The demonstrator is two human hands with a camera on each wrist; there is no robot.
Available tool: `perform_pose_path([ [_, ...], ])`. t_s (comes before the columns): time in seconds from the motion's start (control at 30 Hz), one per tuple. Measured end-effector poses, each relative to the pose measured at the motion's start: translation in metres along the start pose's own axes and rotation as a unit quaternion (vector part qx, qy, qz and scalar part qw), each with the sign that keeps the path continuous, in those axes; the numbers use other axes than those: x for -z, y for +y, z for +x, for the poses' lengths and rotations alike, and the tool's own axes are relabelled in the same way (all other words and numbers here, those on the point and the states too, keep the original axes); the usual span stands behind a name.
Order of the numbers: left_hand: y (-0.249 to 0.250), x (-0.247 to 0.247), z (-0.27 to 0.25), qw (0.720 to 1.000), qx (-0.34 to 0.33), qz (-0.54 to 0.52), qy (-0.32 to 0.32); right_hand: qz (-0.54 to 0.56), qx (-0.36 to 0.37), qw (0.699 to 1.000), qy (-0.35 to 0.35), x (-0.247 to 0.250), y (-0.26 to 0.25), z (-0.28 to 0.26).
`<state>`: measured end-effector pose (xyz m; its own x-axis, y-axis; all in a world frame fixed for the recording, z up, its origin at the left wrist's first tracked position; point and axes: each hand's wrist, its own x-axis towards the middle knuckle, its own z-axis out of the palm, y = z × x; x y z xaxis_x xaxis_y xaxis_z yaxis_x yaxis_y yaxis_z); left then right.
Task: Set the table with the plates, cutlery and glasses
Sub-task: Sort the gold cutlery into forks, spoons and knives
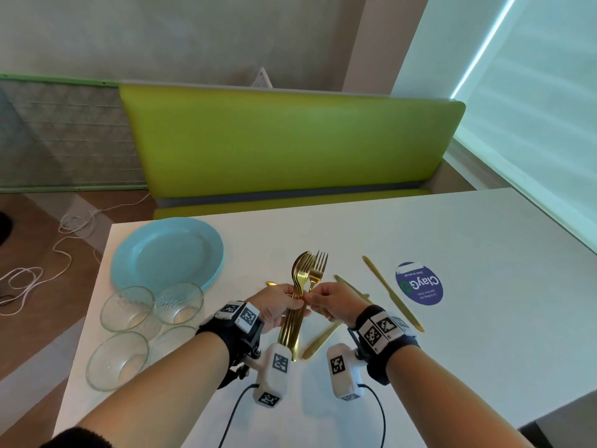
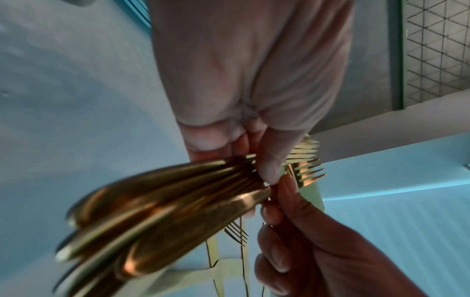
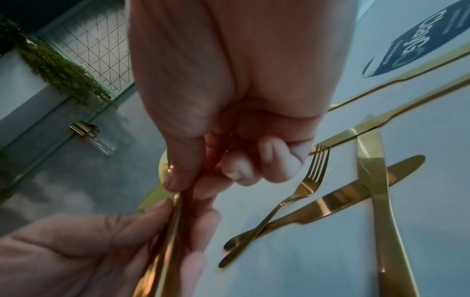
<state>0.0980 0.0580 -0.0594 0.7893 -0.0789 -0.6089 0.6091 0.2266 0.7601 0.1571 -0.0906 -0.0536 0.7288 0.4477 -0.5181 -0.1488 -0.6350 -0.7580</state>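
Observation:
My left hand (image 1: 289, 302) grips a bundle of gold spoons and forks (image 1: 302, 286) upright above the white table (image 1: 468, 318); their handles fan out in the left wrist view (image 2: 165, 201). My right hand (image 1: 319, 295) pinches the neck of one fork (image 1: 318, 270) in that bundle, thumb and forefinger closed on it (image 3: 178, 191). Three gold knives (image 1: 392, 292) and one more fork (image 3: 305, 186) lie on the table under and right of my right hand. A stack of light-blue plates (image 1: 166, 253) sits at the far left, with several clear glasses (image 1: 127, 307) in front of it.
A round blue ClayGo sticker (image 1: 419, 283) is on the table right of the knives. A green bench (image 1: 290, 140) runs behind the table's far edge. White cables (image 1: 64, 240) lie on the floor to the left.

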Motion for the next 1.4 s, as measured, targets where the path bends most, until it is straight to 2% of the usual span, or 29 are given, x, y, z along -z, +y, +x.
perform_pose_path([
  [0.3,0.006,0.011,0.005,1.0,0.007,-0.014,0.012,0.023,0.026,0.999,-0.016,-0.002,-0.011,0.016],
  [0.53,0.01,0.009,0.01,0.999,0.008,0.02,0.027,-0.067,-0.008,0.997,-0.024,0.006,-0.015,0.03],
  [0.73,0.012,0.006,0.019,0.998,0.009,0.026,0.052,-0.153,-0.026,0.988,0.015,0.019,-0.022,0.044],
  [0.83,0.016,0.005,0.023,0.998,0.008,0.002,0.059,-0.191,-0.016,0.981,0.019,0.028,-0.026,0.047],
  [0.9,0.017,0.006,0.026,0.998,0.008,-0.016,0.068,-0.215,-0.004,0.976,0.046,0.036,-0.025,0.05],
  [1.07,0.018,0.015,0.03,0.994,0.011,-0.044,0.104,-0.343,-0.002,0.938,0.055,0.042,-0.009,0.059],
  [1.17,0.019,0.018,0.03,0.991,0.013,-0.06,0.116,-0.384,0.012,0.923,0.03,0.03,-0.002,0.061],
  [1.4,0.019,0.021,0.028,0.989,0.013,-0.073,0.126,-0.538,0.081,0.839,0.009,0.008,0.003,0.065],
])
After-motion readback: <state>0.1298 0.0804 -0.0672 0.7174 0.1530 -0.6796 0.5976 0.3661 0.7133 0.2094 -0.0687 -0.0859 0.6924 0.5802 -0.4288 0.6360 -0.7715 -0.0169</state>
